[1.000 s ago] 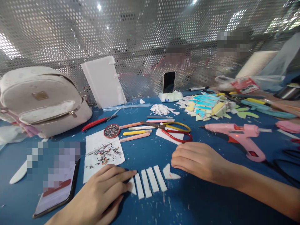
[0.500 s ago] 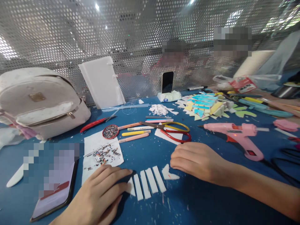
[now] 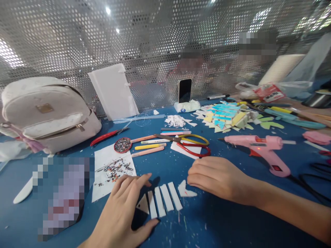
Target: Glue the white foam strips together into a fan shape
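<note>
On the blue table lies a row of white flat cut pieces. At its left end is a triangular piece (image 3: 143, 204) with a small dark dot. Several narrow white strips (image 3: 160, 202) stand side by side next to it. A V-notched, tail-like piece (image 3: 186, 190) closes the row at the right. My left hand (image 3: 124, 205) is open around the triangle's side, thumb and fingers spread, with nothing in its grasp. My right hand (image 3: 217, 179) rests on the table by the notched piece, fingers curled under. Whatever its palm may contain is hidden.
Scissors (image 3: 181, 140), markers (image 3: 148, 146) and a dish of dark bits (image 3: 122, 145) lie beyond my hands. A pink glue gun (image 3: 261, 148) sits at right, coloured offcuts (image 3: 227, 115) behind. At left are a backpack (image 3: 49, 117) and a blurred-out phone (image 3: 67, 196).
My left hand has lifted off the triangular piece and spread its thumb and fingers, uncovering the piece and its dark dot. My right hand has stayed put.
</note>
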A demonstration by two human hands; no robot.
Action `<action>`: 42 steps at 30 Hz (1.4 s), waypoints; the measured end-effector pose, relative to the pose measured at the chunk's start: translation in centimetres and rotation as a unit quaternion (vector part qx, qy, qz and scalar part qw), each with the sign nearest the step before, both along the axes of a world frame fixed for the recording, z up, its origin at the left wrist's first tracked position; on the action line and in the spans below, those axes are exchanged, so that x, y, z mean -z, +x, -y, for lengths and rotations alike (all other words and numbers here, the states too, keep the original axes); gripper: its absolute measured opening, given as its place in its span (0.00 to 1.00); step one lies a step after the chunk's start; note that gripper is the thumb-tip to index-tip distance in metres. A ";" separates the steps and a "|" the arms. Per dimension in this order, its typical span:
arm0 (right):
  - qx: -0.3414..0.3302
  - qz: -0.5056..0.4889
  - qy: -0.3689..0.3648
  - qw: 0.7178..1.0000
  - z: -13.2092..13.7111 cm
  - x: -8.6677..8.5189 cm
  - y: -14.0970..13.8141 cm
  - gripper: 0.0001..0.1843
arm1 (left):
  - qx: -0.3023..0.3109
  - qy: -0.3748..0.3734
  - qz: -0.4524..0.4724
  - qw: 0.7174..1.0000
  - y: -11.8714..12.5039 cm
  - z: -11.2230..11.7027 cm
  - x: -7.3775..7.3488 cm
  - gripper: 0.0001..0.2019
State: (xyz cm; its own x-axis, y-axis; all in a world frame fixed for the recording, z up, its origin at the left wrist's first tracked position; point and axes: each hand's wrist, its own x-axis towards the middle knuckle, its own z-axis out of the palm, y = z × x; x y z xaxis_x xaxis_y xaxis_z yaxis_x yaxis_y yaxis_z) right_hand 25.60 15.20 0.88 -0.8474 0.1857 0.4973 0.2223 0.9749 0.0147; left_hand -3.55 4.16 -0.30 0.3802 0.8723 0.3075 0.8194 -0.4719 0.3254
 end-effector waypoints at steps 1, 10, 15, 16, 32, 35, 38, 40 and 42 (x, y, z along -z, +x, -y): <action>0.001 -0.001 0.001 1.000 0.0 0.0 0.0 0.10 | -0.003 -0.002 0.004 1.000 0.0 -0.1 0.0 0.33; 0.005 -0.008 0.016 1.000 0.3 -0.5 -0.1 0.13 | -0.009 -0.008 0.017 1.000 0.2 -0.3 0.0 0.29; 0.001 -0.002 0.010 1.000 0.3 -0.1 0.0 0.11 | -0.003 -0.001 0.008 1.000 0.3 -0.2 0.0 0.29; 0.001 -0.002 0.011 1.000 0.3 -0.1 0.0 0.11 | -0.005 -0.001 0.006 1.000 0.3 -0.2 0.0 0.29; 0.007 -0.003 -0.002 1.000 0.1 -0.1 0.1 0.12 | 0.047 0.091 0.000 0.995 -2.7 0.2 -0.5 0.12; 0.005 -0.006 -0.011 1.000 0.1 -0.1 0.0 0.12 | 0.079 0.119 -0.041 0.989 -3.5 -0.2 -0.6 0.09; 0.009 0.000 -0.019 1.000 0.1 0.0 -0.1 0.13 | 0.089 0.131 -0.058 0.986 -3.7 -0.5 -0.4 0.08; 0.014 0.005 -0.023 1.000 0.0 0.0 -0.1 0.13 | 0.088 0.134 -0.055 0.985 -3.6 -0.5 -0.3 0.09; 0.017 0.008 -0.028 0.999 -0.1 0.1 0.0 0.14 | 0.085 0.134 -0.045 0.986 -3.4 -0.4 -0.2 0.10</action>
State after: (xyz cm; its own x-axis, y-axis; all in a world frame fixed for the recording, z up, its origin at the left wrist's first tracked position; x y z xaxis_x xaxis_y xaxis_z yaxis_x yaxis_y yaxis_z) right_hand 25.56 15.25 0.78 -0.8482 0.2418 0.4712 0.2561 0.9660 -0.0347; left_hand -6.99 4.57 -0.08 0.5498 0.6859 0.4767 0.7409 -0.6640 0.1010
